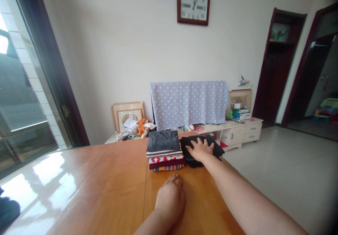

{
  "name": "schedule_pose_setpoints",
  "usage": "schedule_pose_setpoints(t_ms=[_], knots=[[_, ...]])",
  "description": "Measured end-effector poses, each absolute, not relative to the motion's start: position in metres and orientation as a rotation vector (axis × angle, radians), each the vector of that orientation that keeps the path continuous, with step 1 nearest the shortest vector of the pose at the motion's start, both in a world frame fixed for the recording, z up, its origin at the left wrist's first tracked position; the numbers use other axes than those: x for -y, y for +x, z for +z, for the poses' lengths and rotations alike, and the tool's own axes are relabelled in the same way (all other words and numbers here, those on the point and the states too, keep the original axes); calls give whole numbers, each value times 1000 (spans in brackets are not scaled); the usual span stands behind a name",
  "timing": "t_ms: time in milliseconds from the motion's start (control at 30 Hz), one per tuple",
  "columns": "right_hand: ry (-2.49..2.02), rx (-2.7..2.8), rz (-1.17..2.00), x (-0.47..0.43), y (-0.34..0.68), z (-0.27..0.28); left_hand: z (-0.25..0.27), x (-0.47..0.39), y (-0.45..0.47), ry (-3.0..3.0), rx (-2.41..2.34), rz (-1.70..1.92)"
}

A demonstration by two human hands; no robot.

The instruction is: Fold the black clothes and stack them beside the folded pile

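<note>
My right hand (202, 150) lies palm down on a stack of folded black clothes (191, 159), fingers spread. Just left of it stands a neat pile of folded fabrics: a dark grey heathered piece (163, 141) on top, then a striped one (164, 154), a white one with red pattern (166, 159), a maroon one (167, 165) and a multicoloured striped one (169, 168) at the bottom. My left hand (171, 194) rests on the wooden table (111, 189) in front of this pile, fingers together and curled under, with nothing visible in it.
Beyond the table, a polka-dot cloth (188, 103) drapes over a wide object on a low white cabinet (250, 129). Picture frames (126, 112) and clutter stand at its left, small boxes (241, 114) at its right. A dark item (8, 210) lies at the table's left edge.
</note>
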State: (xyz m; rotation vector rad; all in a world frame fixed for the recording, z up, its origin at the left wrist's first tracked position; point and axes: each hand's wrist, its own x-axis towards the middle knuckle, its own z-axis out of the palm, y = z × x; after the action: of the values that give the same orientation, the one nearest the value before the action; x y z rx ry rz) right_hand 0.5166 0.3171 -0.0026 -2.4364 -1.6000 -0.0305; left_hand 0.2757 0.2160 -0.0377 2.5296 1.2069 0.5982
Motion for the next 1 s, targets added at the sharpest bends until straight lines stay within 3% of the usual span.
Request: schedule_pose_setpoints(t_ms=[300, 567, 833, 1000], knots=[[-2402, 1661, 47, -302, 519, 12, -40, -221, 274, 2514, -1210, 624], [-2027, 1633, -224, -224, 462, -6, -40, -220, 271, 2525, -1198, 645], [-1745, 1535, 239, -149, 388, -29, -27, -208, 264, 2390, -1117, 687], [-1712, 1478, 332, -121, 356, -33, -32, -184, 232, 2354, -1097, 735]])
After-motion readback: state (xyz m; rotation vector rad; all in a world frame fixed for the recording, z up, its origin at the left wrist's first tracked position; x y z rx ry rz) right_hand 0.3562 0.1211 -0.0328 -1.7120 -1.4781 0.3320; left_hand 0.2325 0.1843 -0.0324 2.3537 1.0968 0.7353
